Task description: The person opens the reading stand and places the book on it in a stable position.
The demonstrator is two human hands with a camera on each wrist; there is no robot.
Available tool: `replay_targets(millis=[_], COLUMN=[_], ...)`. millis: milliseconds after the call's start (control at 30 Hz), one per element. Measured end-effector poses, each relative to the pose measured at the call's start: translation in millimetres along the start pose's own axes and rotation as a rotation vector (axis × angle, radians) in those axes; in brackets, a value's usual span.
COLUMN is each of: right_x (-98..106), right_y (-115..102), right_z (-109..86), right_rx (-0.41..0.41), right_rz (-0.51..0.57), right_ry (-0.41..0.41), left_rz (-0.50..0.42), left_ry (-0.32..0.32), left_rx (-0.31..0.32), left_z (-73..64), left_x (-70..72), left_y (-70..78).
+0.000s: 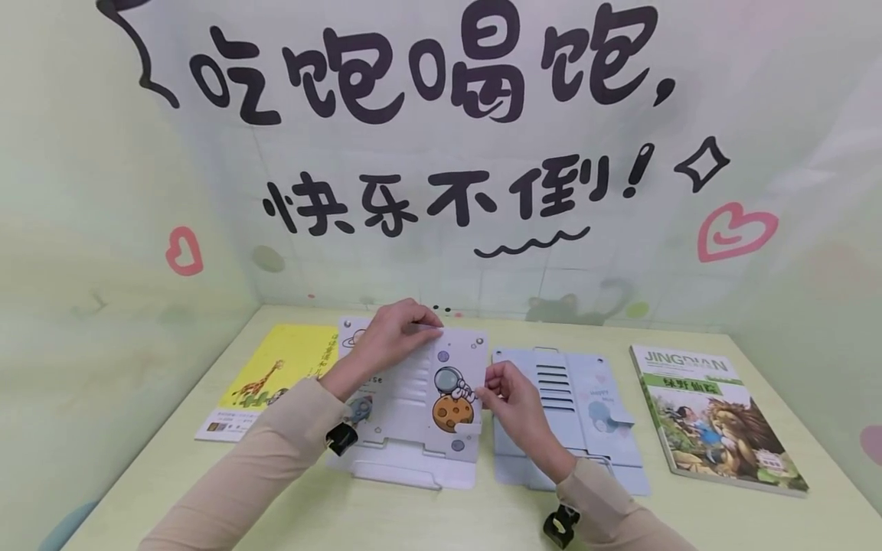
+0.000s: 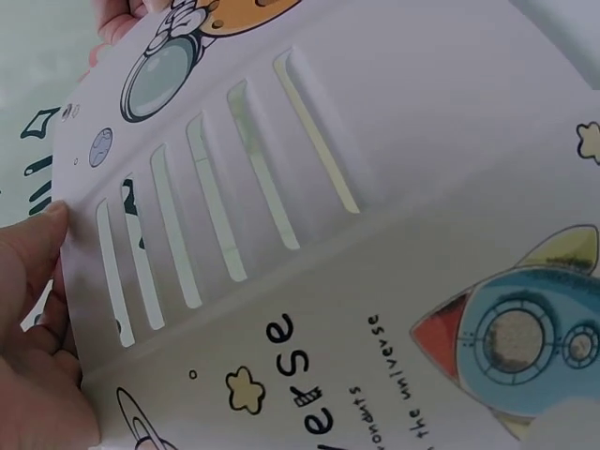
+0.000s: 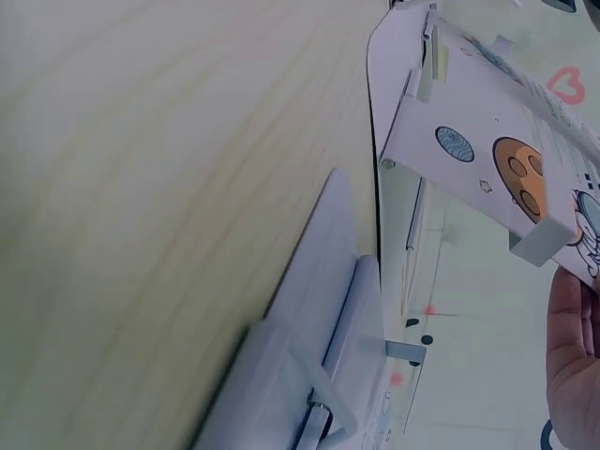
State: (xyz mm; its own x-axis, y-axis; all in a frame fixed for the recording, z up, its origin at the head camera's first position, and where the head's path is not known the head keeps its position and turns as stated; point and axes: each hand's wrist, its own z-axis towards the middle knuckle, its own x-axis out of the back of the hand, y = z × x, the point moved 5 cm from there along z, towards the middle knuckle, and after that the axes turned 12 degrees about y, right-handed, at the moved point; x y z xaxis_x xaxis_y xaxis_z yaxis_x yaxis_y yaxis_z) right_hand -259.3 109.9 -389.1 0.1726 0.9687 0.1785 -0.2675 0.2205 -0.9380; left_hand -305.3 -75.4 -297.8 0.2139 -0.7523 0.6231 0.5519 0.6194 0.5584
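A white book stand (image 1: 408, 422) with a printed astronaut, a rocket and a column of slots is tilted up on its base plate in the head view. My left hand (image 1: 394, 335) grips its top edge, thumb on the printed face, as the left wrist view also shows. At the right edge, my right hand (image 1: 513, 394) pinches the panel beside the astronaut; the right wrist view shows that hand (image 3: 574, 366) close to a small folded page clip (image 3: 546, 234). The stand's upper left is partly covered by my left hand.
Right of the white stand lies a pale blue book stand (image 1: 575, 432) with similar slots. A yellow giraffe book (image 1: 289, 352) lies at the left, partly behind my left arm. At the far right is a book with a lion cover (image 1: 717, 428). A printed cloth wall (image 1: 427, 268) closes off the back.
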Motion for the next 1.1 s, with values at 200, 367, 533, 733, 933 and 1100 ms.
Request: replay_targets(millis=[200,367,533,733,933,1100], right_x=[4,11,15,15,9,4], right_y=[5,10,16,20,21,23], right_z=[1.9,6.0,11.7,19.5,27.1,33.4], right_rx=[-0.010,-0.044,-0.071,-0.075,-0.052,-0.058], right_rz=[0.064,0.094,0.004,-0.084,-0.153,-0.175], right_ry=[-0.035,-0.019,0.001,0.009,-0.007,-0.015], left_rz=[-0.037,-0.067,-0.092,-0.130,-0.173,-0.188], left_ry=[0.020,0.024,0.018,0.008,0.001,-0.002], left_rx=[-0.042,-0.064,-0.090,-0.158,-0.216,-0.256], left_z=[0.0,-0.7,-1.0,-1.1,-3.4,-5.9], left_x=[-1.1,-0.8,0.9,4.3,9.4,13.2], left_y=[-3.7,-7.3,-8.2,-9.3,-11.2,-12.3])
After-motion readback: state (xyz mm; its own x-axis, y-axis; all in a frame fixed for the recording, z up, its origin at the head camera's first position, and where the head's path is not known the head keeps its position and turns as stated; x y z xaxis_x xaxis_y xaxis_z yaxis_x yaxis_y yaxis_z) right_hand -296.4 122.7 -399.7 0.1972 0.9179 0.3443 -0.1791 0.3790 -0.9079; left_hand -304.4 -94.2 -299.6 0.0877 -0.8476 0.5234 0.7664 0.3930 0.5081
